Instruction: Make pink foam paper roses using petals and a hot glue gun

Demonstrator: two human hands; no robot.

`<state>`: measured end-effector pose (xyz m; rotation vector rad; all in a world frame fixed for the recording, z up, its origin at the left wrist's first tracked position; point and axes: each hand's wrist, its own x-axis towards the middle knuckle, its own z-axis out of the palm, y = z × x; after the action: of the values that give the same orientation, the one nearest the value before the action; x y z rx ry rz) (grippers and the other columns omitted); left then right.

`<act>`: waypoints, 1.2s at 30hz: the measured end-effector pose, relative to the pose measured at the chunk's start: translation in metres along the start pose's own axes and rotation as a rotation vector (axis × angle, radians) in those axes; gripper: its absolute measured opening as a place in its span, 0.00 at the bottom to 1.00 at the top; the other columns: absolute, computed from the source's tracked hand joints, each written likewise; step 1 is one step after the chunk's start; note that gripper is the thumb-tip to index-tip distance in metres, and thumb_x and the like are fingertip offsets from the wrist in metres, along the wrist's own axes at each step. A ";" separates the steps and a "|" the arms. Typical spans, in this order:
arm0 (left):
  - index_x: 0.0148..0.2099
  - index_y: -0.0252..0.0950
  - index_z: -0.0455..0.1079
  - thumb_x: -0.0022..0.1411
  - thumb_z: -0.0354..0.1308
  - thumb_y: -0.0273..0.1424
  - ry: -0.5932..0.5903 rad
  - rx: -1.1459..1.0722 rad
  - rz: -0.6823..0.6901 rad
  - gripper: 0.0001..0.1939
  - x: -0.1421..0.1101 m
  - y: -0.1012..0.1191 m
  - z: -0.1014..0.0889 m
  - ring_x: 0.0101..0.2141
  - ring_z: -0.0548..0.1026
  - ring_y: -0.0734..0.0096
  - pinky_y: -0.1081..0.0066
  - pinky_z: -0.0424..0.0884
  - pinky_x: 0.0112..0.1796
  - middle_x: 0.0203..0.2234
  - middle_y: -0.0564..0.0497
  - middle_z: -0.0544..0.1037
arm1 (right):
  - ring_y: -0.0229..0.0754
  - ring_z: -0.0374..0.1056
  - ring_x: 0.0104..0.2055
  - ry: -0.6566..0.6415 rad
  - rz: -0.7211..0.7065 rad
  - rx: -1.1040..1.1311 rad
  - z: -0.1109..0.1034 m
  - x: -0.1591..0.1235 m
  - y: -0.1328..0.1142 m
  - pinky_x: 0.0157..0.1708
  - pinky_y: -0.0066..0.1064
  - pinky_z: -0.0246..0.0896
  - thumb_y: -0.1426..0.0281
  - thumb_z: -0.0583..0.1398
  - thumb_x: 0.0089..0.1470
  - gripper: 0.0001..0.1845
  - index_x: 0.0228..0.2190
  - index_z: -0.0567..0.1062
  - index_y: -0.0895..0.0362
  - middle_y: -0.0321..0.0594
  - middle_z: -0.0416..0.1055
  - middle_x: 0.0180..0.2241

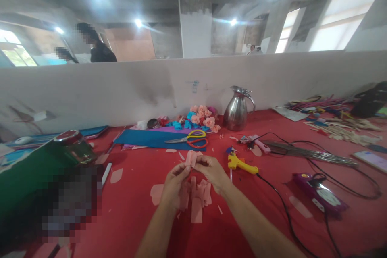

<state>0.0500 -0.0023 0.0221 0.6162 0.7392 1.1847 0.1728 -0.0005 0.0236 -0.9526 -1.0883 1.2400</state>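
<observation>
The table (136, 225) is plain red. At the centre, the paper (191, 158) is pale pink. Above it, the scissors (197, 138) have one yellow and one red handle over a blue sheet (145, 138); the flowers (208, 121) are peach-pink, the jug (236, 112) silver. Right of centre, the glue gun (243, 165) is yellow; at lower right, the power strip (325, 197) is purple and white. At left, the board (30, 173) is green.

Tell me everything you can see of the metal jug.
The jug is silvery and shiny, apparently polished steel, with a rounded body narrowing to a neck. Its spout points left; a curved handle is on the right. It stands upright on the red table, near the pale partition, right of the paper flowers. No hand touches it. Its contents are hidden.
</observation>
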 end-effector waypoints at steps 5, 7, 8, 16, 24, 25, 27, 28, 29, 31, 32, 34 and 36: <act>0.27 0.33 0.72 0.36 0.70 0.26 0.026 0.011 0.029 0.12 0.001 0.000 0.001 0.22 0.72 0.79 0.80 0.67 0.23 0.21 0.54 0.75 | 0.39 0.67 0.29 0.033 0.037 -0.006 0.000 -0.001 -0.002 0.35 0.30 0.60 0.68 0.64 0.37 0.06 0.22 0.76 0.57 0.35 0.72 0.23; 0.28 0.34 0.73 0.38 0.69 0.26 0.016 0.033 0.046 0.11 0.002 -0.001 -0.001 0.24 0.73 0.77 0.79 0.68 0.25 0.24 0.53 0.77 | 0.39 0.67 0.29 0.040 0.053 0.011 0.000 -0.001 -0.001 0.35 0.31 0.60 0.67 0.64 0.36 0.07 0.23 0.76 0.57 0.35 0.72 0.24; 0.28 0.34 0.73 0.38 0.69 0.26 0.009 0.048 0.053 0.11 0.003 -0.002 -0.002 0.25 0.73 0.76 0.78 0.69 0.26 0.24 0.52 0.77 | 0.39 0.67 0.29 0.039 0.057 0.020 0.000 -0.001 -0.001 0.36 0.31 0.61 0.67 0.65 0.36 0.08 0.23 0.76 0.58 0.35 0.72 0.24; 0.29 0.33 0.75 0.41 0.67 0.28 0.017 0.207 0.173 0.09 0.008 -0.004 -0.010 0.30 0.75 0.70 0.73 0.70 0.34 0.26 0.49 0.78 | 0.41 0.69 0.31 0.027 0.067 0.031 -0.001 0.000 0.000 0.38 0.34 0.62 0.62 0.66 0.35 0.13 0.24 0.77 0.58 0.38 0.74 0.26; 0.30 0.34 0.76 0.43 0.66 0.28 0.024 0.240 0.211 0.08 0.003 -0.001 -0.004 0.32 0.75 0.69 0.73 0.69 0.37 0.28 0.48 0.79 | 0.41 0.70 0.31 0.016 0.055 0.048 0.002 -0.002 -0.007 0.39 0.35 0.63 0.62 0.66 0.36 0.12 0.24 0.78 0.58 0.38 0.74 0.25; 0.30 0.33 0.76 0.43 0.66 0.28 0.029 0.253 0.217 0.08 0.003 0.000 -0.003 0.31 0.75 0.68 0.73 0.69 0.37 0.28 0.48 0.79 | 0.41 0.70 0.31 0.015 0.055 0.044 0.002 -0.002 -0.007 0.39 0.35 0.63 0.62 0.66 0.36 0.12 0.24 0.78 0.58 0.39 0.74 0.25; 0.31 0.33 0.76 0.44 0.66 0.29 0.030 0.281 0.226 0.08 0.003 0.000 -0.003 0.32 0.76 0.68 0.72 0.69 0.37 0.28 0.47 0.79 | 0.42 0.70 0.32 0.016 0.053 0.032 0.001 -0.002 -0.006 0.39 0.35 0.63 0.62 0.66 0.36 0.13 0.25 0.78 0.58 0.40 0.75 0.26; 0.31 0.33 0.76 0.45 0.65 0.29 0.026 0.296 0.230 0.08 0.003 0.000 -0.003 0.32 0.76 0.67 0.72 0.69 0.38 0.28 0.47 0.79 | 0.42 0.70 0.32 0.017 0.051 0.027 0.001 -0.001 -0.005 0.39 0.35 0.63 0.62 0.66 0.36 0.13 0.25 0.78 0.58 0.40 0.75 0.26; 0.31 0.34 0.76 0.45 0.65 0.29 0.022 0.309 0.234 0.08 0.003 0.000 -0.004 0.32 0.76 0.68 0.72 0.69 0.38 0.29 0.47 0.80 | 0.42 0.70 0.33 0.021 0.048 0.020 0.001 -0.001 -0.004 0.39 0.35 0.63 0.62 0.66 0.36 0.14 0.25 0.78 0.59 0.40 0.75 0.27; 0.32 0.34 0.76 0.47 0.64 0.29 0.011 0.334 0.246 0.07 0.003 -0.001 -0.005 0.33 0.75 0.68 0.73 0.68 0.39 0.29 0.48 0.80 | 0.42 0.70 0.32 0.030 0.044 0.005 0.001 -0.001 -0.002 0.38 0.34 0.63 0.62 0.65 0.37 0.13 0.25 0.78 0.59 0.41 0.75 0.27; 0.33 0.34 0.76 0.47 0.64 0.29 0.006 0.346 0.253 0.07 0.003 -0.001 -0.005 0.34 0.75 0.68 0.73 0.68 0.39 0.30 0.48 0.80 | 0.42 0.70 0.32 0.032 0.043 0.002 0.001 0.000 -0.001 0.37 0.34 0.63 0.62 0.65 0.37 0.13 0.26 0.78 0.59 0.41 0.74 0.27; 0.33 0.35 0.76 0.48 0.63 0.29 -0.003 0.365 0.268 0.07 0.003 -0.001 -0.005 0.34 0.75 0.68 0.73 0.68 0.39 0.30 0.49 0.79 | 0.41 0.70 0.31 0.042 0.036 -0.003 0.001 0.000 0.000 0.36 0.33 0.63 0.63 0.64 0.38 0.12 0.25 0.77 0.59 0.40 0.74 0.26; 0.33 0.35 0.76 0.48 0.63 0.29 -0.003 0.374 0.273 0.07 0.003 -0.002 -0.005 0.34 0.75 0.68 0.73 0.68 0.39 0.30 0.49 0.79 | 0.41 0.69 0.31 0.072 0.016 -0.020 0.002 0.001 0.002 0.35 0.33 0.63 0.65 0.64 0.38 0.11 0.25 0.76 0.59 0.40 0.74 0.26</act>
<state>0.0478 -0.0002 0.0172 1.0560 0.9040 1.3031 0.1708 0.0002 0.0225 -1.0154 -1.0400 1.2009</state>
